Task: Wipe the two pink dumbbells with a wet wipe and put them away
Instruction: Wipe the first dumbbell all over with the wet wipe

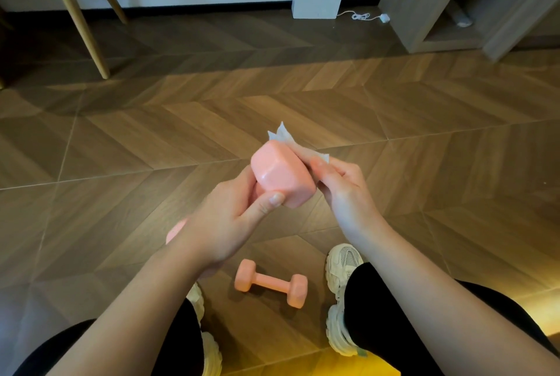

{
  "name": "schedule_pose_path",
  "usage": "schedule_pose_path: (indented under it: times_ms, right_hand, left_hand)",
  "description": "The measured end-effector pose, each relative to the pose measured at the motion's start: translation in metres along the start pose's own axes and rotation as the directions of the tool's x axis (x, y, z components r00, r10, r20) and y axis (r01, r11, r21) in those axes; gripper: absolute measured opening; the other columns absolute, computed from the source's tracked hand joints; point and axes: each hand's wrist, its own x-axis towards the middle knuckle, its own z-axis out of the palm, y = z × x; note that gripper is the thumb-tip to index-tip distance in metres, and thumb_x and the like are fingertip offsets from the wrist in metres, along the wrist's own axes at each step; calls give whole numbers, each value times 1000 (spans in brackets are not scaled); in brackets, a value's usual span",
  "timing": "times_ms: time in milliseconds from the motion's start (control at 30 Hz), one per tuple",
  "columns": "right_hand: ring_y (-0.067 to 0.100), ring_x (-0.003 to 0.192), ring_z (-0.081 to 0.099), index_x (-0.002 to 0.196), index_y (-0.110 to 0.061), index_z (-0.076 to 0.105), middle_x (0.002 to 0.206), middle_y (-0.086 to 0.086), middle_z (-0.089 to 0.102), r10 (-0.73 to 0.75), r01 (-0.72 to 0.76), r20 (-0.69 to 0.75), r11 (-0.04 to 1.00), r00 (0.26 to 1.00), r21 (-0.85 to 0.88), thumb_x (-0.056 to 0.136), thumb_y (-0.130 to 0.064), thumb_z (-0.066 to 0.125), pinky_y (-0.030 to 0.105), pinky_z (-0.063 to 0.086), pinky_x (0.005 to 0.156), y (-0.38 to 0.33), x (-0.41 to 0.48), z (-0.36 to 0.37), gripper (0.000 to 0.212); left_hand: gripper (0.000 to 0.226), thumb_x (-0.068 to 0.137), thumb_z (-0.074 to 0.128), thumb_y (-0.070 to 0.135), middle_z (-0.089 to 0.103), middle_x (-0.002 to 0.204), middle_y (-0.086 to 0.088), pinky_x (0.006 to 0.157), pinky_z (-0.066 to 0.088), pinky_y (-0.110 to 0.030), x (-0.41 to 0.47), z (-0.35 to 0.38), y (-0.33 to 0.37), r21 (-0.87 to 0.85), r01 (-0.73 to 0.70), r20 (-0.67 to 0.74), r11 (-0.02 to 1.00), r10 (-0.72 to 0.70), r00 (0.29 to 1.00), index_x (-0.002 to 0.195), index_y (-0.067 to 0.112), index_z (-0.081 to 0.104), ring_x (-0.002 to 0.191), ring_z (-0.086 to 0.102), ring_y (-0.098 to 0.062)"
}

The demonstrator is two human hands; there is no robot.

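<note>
My left hand [224,224] gripped dumbbell [280,177], centre frame; right hand [342,190] pinched wet wipe [285,134] against it; second dumbbell [271,283] on floor [424,163], lower centre.

Single head-worn wide view, facing forward and down, close above left hand [224,224] and right hand [342,190], floor [272,96] beyond them

My left hand [224,224] grips one dumbbell [280,177]; my right hand [339,184] presses the wipe [291,140] against it (the second dumbbell [271,282] lies on the floor [394,121]).
</note>
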Motion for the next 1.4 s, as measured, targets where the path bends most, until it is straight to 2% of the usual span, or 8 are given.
schedule_pose_path:
  times_ms: [133, 267, 600, 733, 833, 1100, 1267, 1400]
  right_hand:
    - [30, 113, 62, 116, -10, 72, 114, 13, 72, 13, -17, -30, 986, 999, -163, 98, -30, 43, 48, 47, 95, 5, -2, 3, 40]
    - [-7, 98, 61, 119, -16, 66, 103, -22, 68, -38, 38, 4, 974, 999, -223, 98, -23, 41, 11, 42, 83, 6, -8, 8, 33]
    - [7, 50, 32, 65, 2, 48, 50, -10, 42, -166, 160, 8, 934, 986, -320, 94, -41, 41, 24, 25, 51, 14, -13, 5, 53]
    - [4, 71, 57, 85, -34, 70, 81, -8, 70, -66, 61, -15, 974, 998, -219, 96, -32, 43, 18, 39, 69, 10, -10, 5, 29]
    - [4, 106, 63, 120, -30, 69, 111, -13, 71, 116, -108, 73, 988, 991, -106, 95, -38, 46, 30, 51, 95, 9, -3, 5, 35]
    - [27, 115, 64, 112, -26, 73, 117, 9, 71, 416, -414, 147, 909, 897, -46, 73, -33, 81, 53, 46, 106, 10, -2, 5, 40]
    - [21, 84, 67, 99, -8, 68, 90, 9, 72, 644, -622, -73, 758, 762, 196, 80, -23, 76, 42, 55, 87, 14, 4, 8, 25]
    - [22, 85, 66, 93, -9, 65, 86, 7, 69, 621, -550, -201, 773, 758, 315, 88, -17, 70, 40, 53, 89, 5, 11, 4, 12]
  left_hand:
    - [86, 72, 16, 86, 52, 71, 16, 57, 33, -28, 2, -4, -6, 415, -76, 114, 907, 31, 993, 124, 26, 47, 67, 52, -7]
    - [86, 72, 11, 89, 55, 77, 15, 56, 34, -26, 2, -1, -10, 461, -13, 95, 887, -35, 995, 117, 25, 47, 69, 53, -7]
    - [55, 75, 33, 83, 59, 66, 15, 63, 40, -28, 6, -3, -16, -49, 163, -99, 985, -167, 981, 87, 32, 52, 57, 53, -5]
    - [51, 74, 34, 82, 62, 69, 28, 61, 38, -25, 3, -5, -10, -1, 83, -42, 997, -83, 996, 89, 36, 50, 64, 57, 2]
    - [81, 70, 26, 90, 62, 80, 16, 66, 45, -32, 3, -12, -11, 270, -13, 79, 963, -9, 997, 118, 31, 51, 75, 59, -6]
    - [72, 76, 23, 88, 60, 96, 18, 63, 39, -28, 9, -17, -18, 558, -119, 239, 821, -22, 971, 117, 35, 49, 83, 55, -10]
    - [69, 79, 36, 81, 61, 96, 5, 73, 48, -35, 13, -2, -29, 525, -81, -23, 847, 110, 994, 99, 20, 62, 90, 57, -17]
    - [41, 97, 58, 34, 49, 55, 10, 54, 34, -28, 5, 4, -14, 320, -83, -388, 944, 210, 897, 60, 17, 54, 53, 45, -7]
